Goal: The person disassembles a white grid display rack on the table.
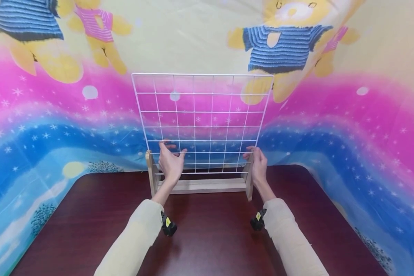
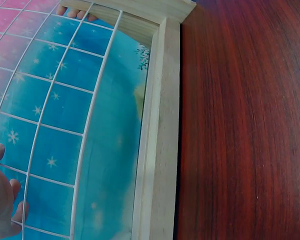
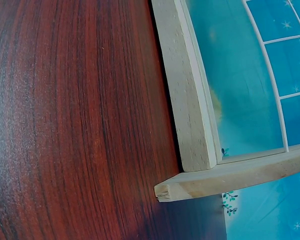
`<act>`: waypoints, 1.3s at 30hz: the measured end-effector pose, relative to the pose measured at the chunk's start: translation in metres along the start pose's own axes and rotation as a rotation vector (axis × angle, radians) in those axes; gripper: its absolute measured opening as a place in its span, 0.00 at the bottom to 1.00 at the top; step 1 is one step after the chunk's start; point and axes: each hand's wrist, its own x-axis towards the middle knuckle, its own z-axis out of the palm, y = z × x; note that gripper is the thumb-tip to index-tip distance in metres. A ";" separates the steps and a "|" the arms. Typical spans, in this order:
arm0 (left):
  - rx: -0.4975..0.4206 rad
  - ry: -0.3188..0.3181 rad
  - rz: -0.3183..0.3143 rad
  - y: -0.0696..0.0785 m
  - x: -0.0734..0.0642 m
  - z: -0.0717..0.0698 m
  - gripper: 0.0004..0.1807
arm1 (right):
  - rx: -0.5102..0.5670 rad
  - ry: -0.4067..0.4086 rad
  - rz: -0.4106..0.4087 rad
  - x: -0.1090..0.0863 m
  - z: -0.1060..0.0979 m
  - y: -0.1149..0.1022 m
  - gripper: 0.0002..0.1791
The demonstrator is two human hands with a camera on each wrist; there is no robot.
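Note:
A white wire grid (image 1: 203,119) stands upright between the two side posts of a pale wooden stand (image 1: 207,186). My left hand (image 1: 170,163) is at the grid's lower left, just inside the left post. Its thumb is apart from the fingers, which curl at the wires; in the left wrist view the fingertips (image 2: 20,215) overlap a wire near the left edge. Around the right post (image 1: 249,176) curls my right hand (image 1: 259,166), its fingers reaching to the inner side by the grid's edge. The right wrist view shows mostly the stand's corner, with that hand almost hidden.
The stand rests on a dark red wood-grain table (image 1: 207,230) with rounded back corners. Behind and beside it hangs a cloth (image 1: 200,46) printed with bears and snowflakes. Black wrist cameras are strapped at both sleeves (image 1: 134,234).

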 end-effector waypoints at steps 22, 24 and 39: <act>0.029 0.028 0.067 -0.003 0.007 0.000 0.31 | -0.004 -0.002 -0.020 -0.002 0.001 -0.003 0.27; 0.029 0.032 0.069 -0.002 0.008 0.000 0.31 | 0.000 -0.005 -0.021 -0.001 0.002 -0.002 0.27; 0.027 0.035 0.101 0.002 0.010 -0.001 0.31 | -0.015 -0.008 -0.029 -0.001 0.000 -0.001 0.27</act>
